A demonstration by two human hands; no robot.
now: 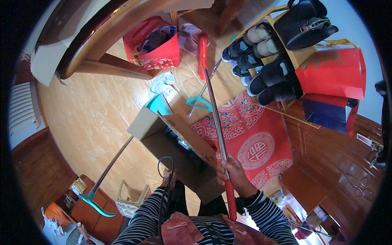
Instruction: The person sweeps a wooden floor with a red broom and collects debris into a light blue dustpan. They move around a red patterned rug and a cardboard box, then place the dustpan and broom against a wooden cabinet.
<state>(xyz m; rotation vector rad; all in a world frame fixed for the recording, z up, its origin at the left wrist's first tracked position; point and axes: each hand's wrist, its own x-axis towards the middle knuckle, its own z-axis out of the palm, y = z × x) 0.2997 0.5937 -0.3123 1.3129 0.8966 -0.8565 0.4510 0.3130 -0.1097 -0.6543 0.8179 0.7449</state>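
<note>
My right hand [230, 173] is closed round a long metal pole [216, 118] with a red handle [231, 202] and a red brush head [202, 55] at the far end. My left hand [169, 177] is closed at the near-left edge of an open cardboard box [163, 151], with a black cable [160, 173] looped by it. Dark contents inside the box are hard to make out. Behind the box are a teal dustpan-like piece [159, 104] and another pole with a teal handle [199, 104]. A further pole with a curved teal end [98, 206] angles off to the left.
A red patterned mat [257, 143], wooden floor [81, 122] and white cloth [159, 83] lie below. A shoe rack [302, 55] holds several shoes and bags at right. A table leg [114, 67], red bag [149, 49] and slippers [188, 41] are ahead; a small seat [130, 200] is at lower left.
</note>
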